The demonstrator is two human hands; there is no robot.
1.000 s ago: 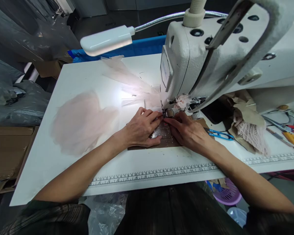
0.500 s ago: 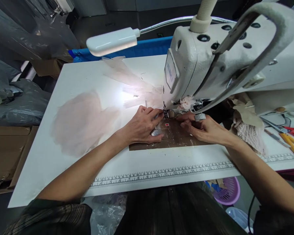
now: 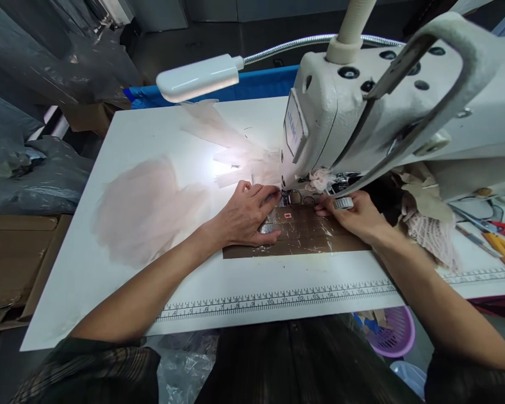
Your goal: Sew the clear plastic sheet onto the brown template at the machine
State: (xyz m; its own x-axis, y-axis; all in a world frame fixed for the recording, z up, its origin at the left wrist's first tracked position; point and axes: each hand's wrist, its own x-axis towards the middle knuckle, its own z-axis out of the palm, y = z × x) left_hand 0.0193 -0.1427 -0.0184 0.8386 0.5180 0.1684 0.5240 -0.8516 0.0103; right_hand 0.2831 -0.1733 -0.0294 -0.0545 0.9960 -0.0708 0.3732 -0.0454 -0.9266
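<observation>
- Your left hand [image 3: 246,216] lies flat and open, palm down, on the brown plate [image 3: 303,238] of the worktop [image 3: 151,140]. Its fingertips press against the presser foot [image 3: 287,197], and it grips nothing.
- Your right hand [image 3: 353,216] rests to the right of the foot with its fingers loosely curled. A small ribbed wheel [image 3: 343,203] sits at its fingertips; whether you are pinching it I cannot tell.
- The sheer pink tulle [image 3: 244,163] lies behind the needle under the lamp [image 3: 197,78], with a larger piece [image 3: 147,207] well to the left.
- Risk: your left fingers are right beside the needle of the sewing machine [image 3: 362,106], so a start could catch them.
- The loose tulle may bunch or snag at the foot.
</observation>
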